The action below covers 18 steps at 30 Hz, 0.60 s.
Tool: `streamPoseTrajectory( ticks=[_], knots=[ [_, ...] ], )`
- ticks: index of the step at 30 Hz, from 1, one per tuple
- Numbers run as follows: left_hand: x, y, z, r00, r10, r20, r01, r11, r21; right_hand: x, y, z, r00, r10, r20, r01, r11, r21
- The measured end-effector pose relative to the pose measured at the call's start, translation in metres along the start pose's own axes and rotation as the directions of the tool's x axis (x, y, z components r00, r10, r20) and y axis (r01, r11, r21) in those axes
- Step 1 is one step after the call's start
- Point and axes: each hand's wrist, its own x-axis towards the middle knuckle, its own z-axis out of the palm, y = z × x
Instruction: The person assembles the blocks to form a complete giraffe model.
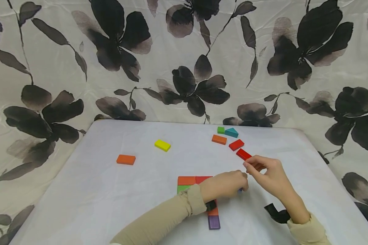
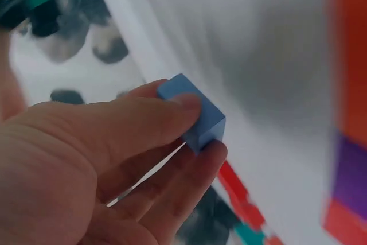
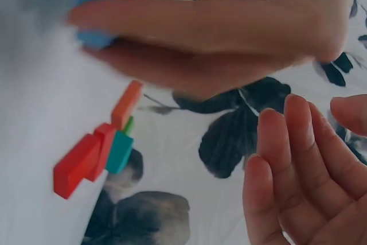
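Observation:
My left hand point(image 1: 225, 185) pinches a small blue block point(image 2: 202, 116) between thumb and fingers, above the table to the right of a group of flat coloured blocks. That group shows an orange block point(image 1: 186, 180), a red one point(image 1: 203, 179), a green one point(image 1: 183, 188) and, lowest, a purple one point(image 1: 214, 223). The left forearm hides much of its middle. Close by on the right, my right hand point(image 1: 271, 177) has its fingers loosely bent and holds nothing. Its fingertips overlap the near end of a red block point(image 1: 243, 154) in the head view.
Beyond the right hand lie a second red block point(image 1: 236, 145), an orange block point(image 1: 219, 139), a teal triangular block point(image 1: 231, 132) and a green block point(image 1: 221, 130). Farther left are a yellow block point(image 1: 162, 145) and an orange block point(image 1: 125, 159). Flower-patterned cloth point(image 1: 159, 44) hangs behind the white table point(image 1: 89, 204).

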Motion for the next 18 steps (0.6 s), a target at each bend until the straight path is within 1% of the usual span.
streamPoseTrajectory(
  ticks=[3,6,9,11,13,16,18],
  knots=[
    [-0.024,-0.014,-0.009,0.999,-0.033,-0.001,0.033,0.999,-0.039,0.000,0.002,0.010,1.000,-0.023,0.012,0.023,1.000,0.015],
    [-0.055,-0.028,-0.017,0.997,-0.076,-0.012,0.074,0.991,-0.114,-0.002,0.004,0.023,0.997,-0.055,0.052,0.054,0.998,0.015],
    [-0.088,-0.042,-0.024,0.991,-0.123,-0.044,0.112,0.975,-0.193,-0.005,0.003,0.037,0.990,-0.071,0.124,0.071,0.997,0.011],
    [-0.109,-0.051,-0.027,0.987,-0.145,-0.066,0.127,0.967,-0.221,-0.008,0.001,0.047,0.978,-0.052,0.200,0.050,0.999,0.016],
    [-0.129,-0.058,-0.028,0.983,-0.163,-0.085,0.139,0.962,-0.235,-0.013,-0.002,0.055,0.957,-0.021,0.289,0.015,1.000,0.025],
    [-0.157,-0.066,-0.026,0.976,-0.190,-0.108,0.159,0.956,-0.245,-0.021,-0.005,0.065,0.908,0.006,0.420,-0.018,1.000,0.024],
    [-0.175,-0.071,-0.023,0.971,-0.206,-0.124,0.170,0.953,-0.252,-0.025,-0.006,0.069,0.874,0.000,0.486,-0.012,1.000,0.021]
  ],
)
